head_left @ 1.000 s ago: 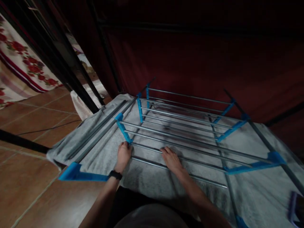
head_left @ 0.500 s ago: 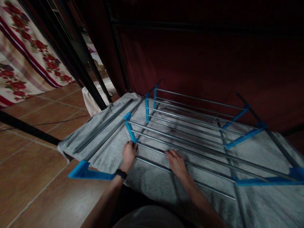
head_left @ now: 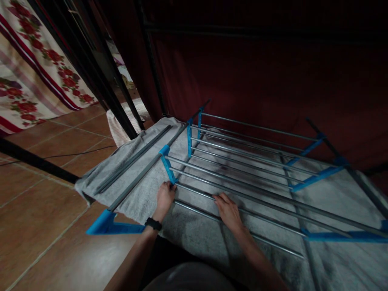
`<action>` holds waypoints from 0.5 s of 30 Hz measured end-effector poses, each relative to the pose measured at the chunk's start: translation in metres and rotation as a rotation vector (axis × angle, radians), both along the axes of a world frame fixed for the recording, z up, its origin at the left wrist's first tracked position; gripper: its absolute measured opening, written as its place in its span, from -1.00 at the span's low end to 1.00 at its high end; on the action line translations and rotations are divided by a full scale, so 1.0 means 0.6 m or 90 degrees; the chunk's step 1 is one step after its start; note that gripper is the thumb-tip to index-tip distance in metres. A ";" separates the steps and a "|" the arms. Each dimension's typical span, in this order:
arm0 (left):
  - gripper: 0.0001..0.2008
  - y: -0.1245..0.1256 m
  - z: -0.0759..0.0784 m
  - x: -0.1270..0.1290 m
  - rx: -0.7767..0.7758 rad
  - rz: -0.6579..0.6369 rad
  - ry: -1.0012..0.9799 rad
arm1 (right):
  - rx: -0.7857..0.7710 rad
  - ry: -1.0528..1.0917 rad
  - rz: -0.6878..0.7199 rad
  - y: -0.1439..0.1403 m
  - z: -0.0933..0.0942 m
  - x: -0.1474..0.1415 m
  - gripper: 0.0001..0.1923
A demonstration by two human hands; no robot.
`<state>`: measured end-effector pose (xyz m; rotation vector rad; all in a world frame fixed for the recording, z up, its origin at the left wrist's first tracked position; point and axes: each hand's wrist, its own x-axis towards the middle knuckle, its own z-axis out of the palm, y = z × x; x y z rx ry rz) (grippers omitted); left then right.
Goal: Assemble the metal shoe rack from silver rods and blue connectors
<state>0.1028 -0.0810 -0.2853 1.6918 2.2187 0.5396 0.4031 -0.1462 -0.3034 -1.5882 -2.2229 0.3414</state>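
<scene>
A partly built rack of grey metal rods point(head_left: 242, 159) and blue plastic brackets lies on a grey towel point(head_left: 200, 230) on the floor. My left hand point(head_left: 165, 197), with a black watch on the wrist, grips the lower end of a blue bracket point(head_left: 167, 163) where a rod meets it. My right hand point(head_left: 228, 209) closes over a metal rod point(head_left: 273, 214) a little to the right. Another blue bracket point(head_left: 112, 226) sits at the towel's near-left edge.
Loose grey poles point(head_left: 133, 159) lie on the towel's left part. Brown floor tiles point(head_left: 45, 210) spread to the left. A dark red fabric wall point(head_left: 257, 81) rises behind the rack. Black frame bars point(head_left: 100, 72) and a floral cloth point(head_left: 33, 68) stand at the upper left.
The view has shifted slightly, so the rack appears further right. Both hands keep their hold at the same spots on the bracket and rod.
</scene>
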 end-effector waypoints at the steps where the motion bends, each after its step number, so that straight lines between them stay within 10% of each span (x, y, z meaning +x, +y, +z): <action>1: -0.86 0.001 -0.003 0.001 0.002 0.000 -0.004 | 0.000 0.000 0.002 -0.001 -0.001 0.001 -0.59; 15: -0.83 -0.007 -0.012 0.007 0.038 -0.017 0.000 | -0.006 -0.012 0.012 0.002 -0.007 0.006 -0.59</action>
